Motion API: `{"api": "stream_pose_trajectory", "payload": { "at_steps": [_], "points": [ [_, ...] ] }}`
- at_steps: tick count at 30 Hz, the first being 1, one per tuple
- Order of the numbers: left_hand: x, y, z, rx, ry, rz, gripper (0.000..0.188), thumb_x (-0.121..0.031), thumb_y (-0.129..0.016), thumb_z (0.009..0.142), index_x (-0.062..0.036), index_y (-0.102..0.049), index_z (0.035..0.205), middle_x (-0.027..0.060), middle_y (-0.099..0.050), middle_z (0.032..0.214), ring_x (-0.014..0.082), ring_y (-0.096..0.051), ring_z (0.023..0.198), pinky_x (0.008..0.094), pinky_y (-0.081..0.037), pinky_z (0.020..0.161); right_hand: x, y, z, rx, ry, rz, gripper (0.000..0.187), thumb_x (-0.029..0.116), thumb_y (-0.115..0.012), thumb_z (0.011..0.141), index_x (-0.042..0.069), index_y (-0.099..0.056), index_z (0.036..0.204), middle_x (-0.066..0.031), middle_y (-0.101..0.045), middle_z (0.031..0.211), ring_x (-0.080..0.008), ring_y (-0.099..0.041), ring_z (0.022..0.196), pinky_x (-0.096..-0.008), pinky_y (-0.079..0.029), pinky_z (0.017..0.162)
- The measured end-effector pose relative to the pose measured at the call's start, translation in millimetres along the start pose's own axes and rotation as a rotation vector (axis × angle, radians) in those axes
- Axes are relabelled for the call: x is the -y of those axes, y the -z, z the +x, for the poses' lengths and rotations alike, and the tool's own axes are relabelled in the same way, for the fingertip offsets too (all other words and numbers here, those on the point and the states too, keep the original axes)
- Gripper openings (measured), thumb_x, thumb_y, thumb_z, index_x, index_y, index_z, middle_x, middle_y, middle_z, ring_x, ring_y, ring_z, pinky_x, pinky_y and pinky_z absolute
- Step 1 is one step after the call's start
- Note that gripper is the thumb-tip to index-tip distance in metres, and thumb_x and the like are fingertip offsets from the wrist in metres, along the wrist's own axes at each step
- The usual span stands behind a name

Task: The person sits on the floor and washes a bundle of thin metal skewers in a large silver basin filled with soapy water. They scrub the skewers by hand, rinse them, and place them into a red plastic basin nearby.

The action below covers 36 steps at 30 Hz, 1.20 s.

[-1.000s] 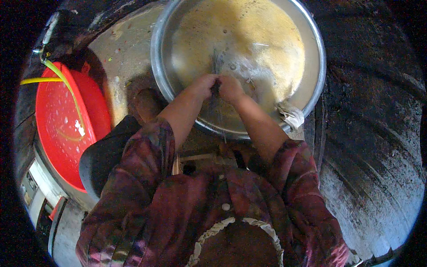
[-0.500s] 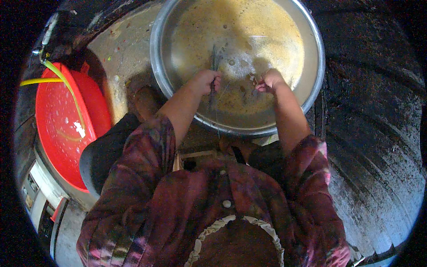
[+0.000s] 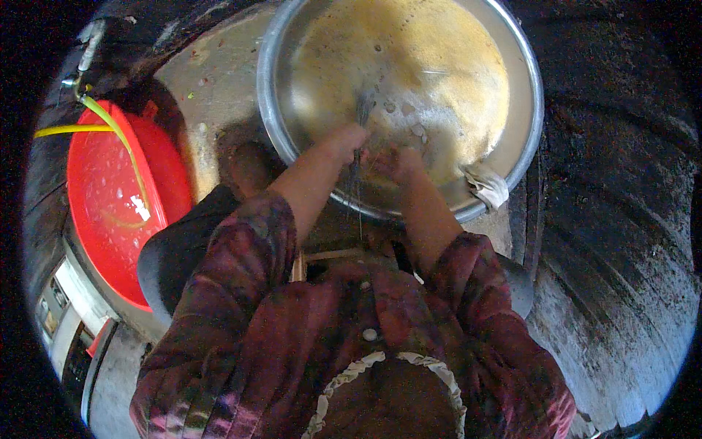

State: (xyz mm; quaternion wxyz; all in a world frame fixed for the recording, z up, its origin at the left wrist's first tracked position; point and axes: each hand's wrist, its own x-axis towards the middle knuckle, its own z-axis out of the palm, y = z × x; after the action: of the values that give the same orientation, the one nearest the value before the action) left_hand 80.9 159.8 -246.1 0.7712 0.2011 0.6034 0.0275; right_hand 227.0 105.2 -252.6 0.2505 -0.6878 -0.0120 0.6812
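In front of me stands a wide metal basin (image 3: 533, 88) of cloudy yellowish liquid with foam on it. My left hand (image 3: 349, 143) is closed around a bundle of thin dark strands (image 3: 363, 107), which sticks out beyond the fist and trails down across the near rim. Close beside it, my right hand (image 3: 401, 162) is curled at the lower part of the bundle, over the liquid. Its fingers are blurred, and what they pinch cannot be made out. A pale wet cloth (image 3: 488, 187) hangs over the near right part of the rim.
On the left a red plastic tub (image 3: 110, 212) leans, with a yellow-green hose (image 3: 121, 139) running into it from a tap (image 3: 77, 80). Dark, worn surfaces border the right side. My knees flank the near side of the basin.
My right hand has moved left, from apart over the basin to beside my left hand. The cloth on the rim, hidden before behind my right forearm, now shows.
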Motion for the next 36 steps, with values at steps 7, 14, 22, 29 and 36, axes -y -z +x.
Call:
{"api": "stream_pose_trajectory", "payload": {
  "at_steps": [7,14,22,29,36],
  "points": [
    [11.0,-23.5,-10.1,0.169,-0.056,-0.001,0.016,-0.018,-0.05,0.079,-0.0056,-0.057,0.072,0.0064,-0.054,0.059,0.0171,-0.048,0.044,0.0319,-0.038,0.037,6.6,-2.3,49.2,0.106,0.412,-0.508,0.037,0.031,-0.045,0.085,-0.004,-0.053,0.091,-0.0191,-0.055,0.079,-0.03,-0.052,0.063,-0.0419,-0.042,0.053],
    [31.6,-48.0,-13.4,0.16,-0.214,0.027,0.015,-0.015,-0.048,0.079,-0.0044,-0.058,0.083,0.0086,-0.058,0.069,0.0209,-0.052,0.052,0.0349,-0.042,0.044,46.2,-33.3,-16.1,-0.038,0.045,-0.381,0.035,0.033,-0.059,0.078,-0.001,-0.058,0.086,-0.015,-0.059,0.077,-0.0253,-0.055,0.068,-0.0382,-0.044,0.057],
    [32.9,-78.4,-44.6,-0.001,-0.498,0.234,0.019,-0.011,-0.044,0.077,-0.0026,-0.05,0.093,0.0101,-0.052,0.07,0.0224,-0.05,0.061,0.0399,-0.041,0.045,47.0,9.4,-3.4,0.296,0.793,-0.926,0.025,0.025,-0.065,0.066,0.001,-0.062,0.071,-0.0106,-0.061,0.067,-0.0193,-0.056,0.059,-0.033,-0.045,0.055],
    [24.3,-88.7,-122.5,0.123,-0.359,0.134,0.022,-0.015,-0.05,0.077,-0.0038,-0.054,0.096,0.0064,-0.058,0.082,0.0176,-0.053,0.068,0.0327,-0.045,0.058,68.3,-3.1,-62.9,0.222,0.872,-1.45,0.013,0.014,-0.057,0.066,0.002,-0.061,0.066,-0.0092,-0.059,0.061,-0.0191,-0.055,0.056,-0.0323,-0.044,0.05],
    [19.1,-89.5,-210.4,0.231,-0.324,0.091,0.018,-0.022,-0.053,0.077,-0.0066,-0.055,0.086,0.0029,-0.055,0.07,0.0153,-0.052,0.058,0.0309,-0.043,0.051,70.7,-19.8,-106.8,0.129,0.038,-0.435,0.017,0.009,-0.048,0.07,0.003,-0.051,0.055,-0.0109,-0.053,0.055,-0.0255,-0.05,0.049,-0.0372,-0.042,0.047]
  ]
}}
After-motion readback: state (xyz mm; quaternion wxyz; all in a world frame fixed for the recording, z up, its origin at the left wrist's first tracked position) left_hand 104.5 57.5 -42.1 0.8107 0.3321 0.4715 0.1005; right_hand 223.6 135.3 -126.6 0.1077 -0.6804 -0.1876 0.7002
